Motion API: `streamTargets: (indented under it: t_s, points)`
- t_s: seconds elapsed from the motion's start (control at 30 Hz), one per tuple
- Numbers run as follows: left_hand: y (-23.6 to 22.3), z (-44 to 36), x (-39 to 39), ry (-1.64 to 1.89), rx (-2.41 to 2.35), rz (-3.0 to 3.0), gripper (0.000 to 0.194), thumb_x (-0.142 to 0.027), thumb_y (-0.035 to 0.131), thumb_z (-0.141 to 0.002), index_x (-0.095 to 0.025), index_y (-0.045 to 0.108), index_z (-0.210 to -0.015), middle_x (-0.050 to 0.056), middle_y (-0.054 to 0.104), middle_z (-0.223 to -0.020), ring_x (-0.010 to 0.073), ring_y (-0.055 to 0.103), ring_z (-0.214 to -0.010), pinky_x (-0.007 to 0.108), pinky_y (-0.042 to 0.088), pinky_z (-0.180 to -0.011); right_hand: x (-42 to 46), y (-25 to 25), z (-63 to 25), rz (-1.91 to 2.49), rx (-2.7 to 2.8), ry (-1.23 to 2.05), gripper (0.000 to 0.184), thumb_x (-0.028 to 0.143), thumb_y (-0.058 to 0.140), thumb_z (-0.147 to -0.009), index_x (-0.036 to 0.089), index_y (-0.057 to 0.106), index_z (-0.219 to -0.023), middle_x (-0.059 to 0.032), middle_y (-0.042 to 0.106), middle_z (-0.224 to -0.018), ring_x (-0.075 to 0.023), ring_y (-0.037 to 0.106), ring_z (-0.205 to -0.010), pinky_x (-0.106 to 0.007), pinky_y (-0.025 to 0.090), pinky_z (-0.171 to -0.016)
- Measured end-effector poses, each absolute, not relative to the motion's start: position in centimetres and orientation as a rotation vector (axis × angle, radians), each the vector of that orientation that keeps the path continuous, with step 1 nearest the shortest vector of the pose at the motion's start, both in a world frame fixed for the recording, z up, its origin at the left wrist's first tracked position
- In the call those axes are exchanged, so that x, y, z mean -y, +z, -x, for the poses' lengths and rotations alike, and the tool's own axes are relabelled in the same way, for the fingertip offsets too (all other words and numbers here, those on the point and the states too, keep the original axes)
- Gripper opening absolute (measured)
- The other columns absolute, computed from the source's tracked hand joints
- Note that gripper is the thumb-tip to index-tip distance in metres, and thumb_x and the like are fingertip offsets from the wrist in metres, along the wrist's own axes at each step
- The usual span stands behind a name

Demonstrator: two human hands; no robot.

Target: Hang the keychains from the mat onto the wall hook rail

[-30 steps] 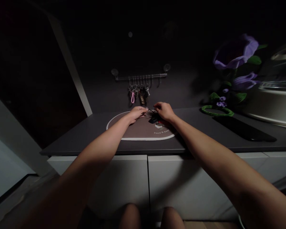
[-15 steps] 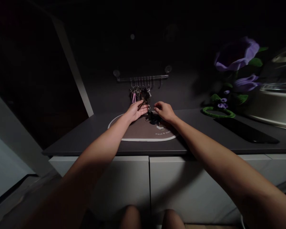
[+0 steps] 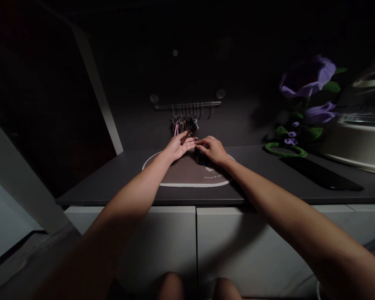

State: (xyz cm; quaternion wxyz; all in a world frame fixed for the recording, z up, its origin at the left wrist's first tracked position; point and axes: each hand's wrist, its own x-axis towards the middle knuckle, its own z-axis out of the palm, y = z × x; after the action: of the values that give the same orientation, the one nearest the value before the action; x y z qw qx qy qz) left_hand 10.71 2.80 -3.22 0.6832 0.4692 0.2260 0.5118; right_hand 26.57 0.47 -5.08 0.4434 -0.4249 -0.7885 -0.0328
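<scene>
My left hand point(image 3: 177, 148) is raised above the far edge of the oval brown mat point(image 3: 187, 176), and a slim brown key tag point(image 3: 184, 138) lies angled across its fingers. My right hand point(image 3: 211, 150) reaches in from the other side, with its fingertips almost meeting the left ones and pinching something thin. Partly hidden below that hand is a black key fob point(image 3: 200, 158) on the mat. Several bunches of keys point(image 3: 183, 124) hang on a transparent wall rail point(image 3: 187, 105) just beyond my left hand.
A dark countertop point(image 3: 106, 180) runs under everything, above pale cabinet doors point(image 3: 156, 246). To the right lie a green ring point(image 3: 284, 151) and a flat black slab point(image 3: 321, 176). Purple artificial flowers point(image 3: 306, 79) and a large silver appliance point(image 3: 356, 146) stand beyond.
My hands have closed toward each other, with the right hand moving left over the black fob. The left hand has risen toward the rail, and the brown tag now crosses its fingers.
</scene>
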Motion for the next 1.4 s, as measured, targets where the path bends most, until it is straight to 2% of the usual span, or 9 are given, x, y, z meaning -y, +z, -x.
streamTargets:
  t_s: [0.2, 0.5, 0.7, 0.87, 1.0, 1.2, 1.4]
  points:
    - [-3.2, -10.8, -2.7, 1.138, -0.529, -1.08, 0.029, -0.03, 0.04, -0.084, -0.011, 0.05, -0.103, 0.018, 0.061, -0.099, 0.0247, 0.057, -0.101, 0.041, 0.043, -0.091, -0.5, -5.2, -26.7, 1.055, 1.98, -0.167, 0.02, 0.026, 0.054, -0.077, 0.018, 0.069, -0.089, -0.0054, 0.06, -0.08, -0.0133, 0.054, -0.076, -0.024, 0.041, -0.072]
    - [-3.2, -10.6, -3.0, 1.164, -0.494, -1.099, 0.03, -0.03, 0.044, -0.082, -0.011, 0.049, -0.104, 0.019, 0.061, -0.1, 0.0261, 0.058, -0.1, 0.045, 0.04, -0.093, -0.4, -5.0, -26.6, 1.038, 1.952, -0.231, 0.02, 0.025, 0.051, -0.078, 0.018, 0.068, -0.085, -0.0056, 0.061, -0.081, -0.0146, 0.054, -0.077, -0.025, 0.041, -0.073]
    - [-3.1, -10.2, -3.0, 1.243, -0.545, -1.124, 0.018, -0.026, 0.047, -0.08, -0.013, 0.054, -0.091, 0.013, 0.064, -0.095, 0.0235, 0.061, -0.093, 0.043, 0.043, -0.088, -0.5, -4.8, -26.9, 1.06, 1.854, -0.239, 0.016, 0.023, 0.051, -0.076, 0.016, 0.065, -0.079, -0.0061, 0.06, -0.081, -0.0152, 0.054, -0.08, -0.025, 0.04, -0.075]
    - [-3.2, -9.9, -2.9, 1.269, -0.743, -1.198, 0.013, -0.027, 0.051, -0.079, -0.016, 0.055, -0.084, 0.007, 0.064, -0.089, 0.0162, 0.061, -0.082, 0.04, 0.044, -0.084, -0.7, -4.7, -27.3, 1.062, 1.766, -0.144, 0.018, 0.027, 0.048, -0.078, 0.017, 0.062, -0.081, -0.0062, 0.06, -0.085, -0.0148, 0.054, -0.08, -0.026, 0.041, -0.075]
    - [-3.7, -9.9, -3.0, 1.24, -0.971, -1.316, 0.011, -0.026, 0.058, -0.074, -0.017, 0.056, -0.081, 0.001, 0.06, -0.079, 0.0092, 0.056, -0.069, 0.033, 0.045, -0.078, -1.1, -4.6, -27.6, 1.051, 1.671, -0.023, 0.019, 0.029, 0.047, -0.079, 0.016, 0.06, -0.08, -0.0063, 0.06, -0.086, -0.0145, 0.054, -0.08, -0.026, 0.041, -0.075]
    - [-5.1, -10.2, -3.0, 1.095, -1.075, -1.623, 0.019, -0.022, 0.06, -0.072, -0.017, 0.057, -0.09, -0.001, 0.056, -0.069, 0.0066, 0.049, -0.061, 0.022, 0.042, -0.063, -2.1, -4.8, -28.2, 0.975, 1.547, 0.185, 0.022, 0.034, 0.045, -0.078, 0.015, 0.056, -0.077, -0.0036, 0.058, -0.076, -0.0128, 0.051, -0.071, -0.024, 0.04, -0.068]
    - [-6.4, -11.1, -3.3, 1.035, -0.918, -1.853, 0.017, -0.015, 0.061, -0.068, -0.011, 0.056, -0.084, -0.003, 0.053, -0.062, 0.006, 0.047, -0.055, 0.02, 0.04, -0.059, -2.9, -5.1, -28.2, 0.898, 1.461, 0.332, 0.028, 0.043, 0.048, -0.074, 0.016, 0.054, -0.076, -0.0004, 0.054, -0.068, -0.0117, 0.048, -0.064, -0.025, 0.04, -0.063]
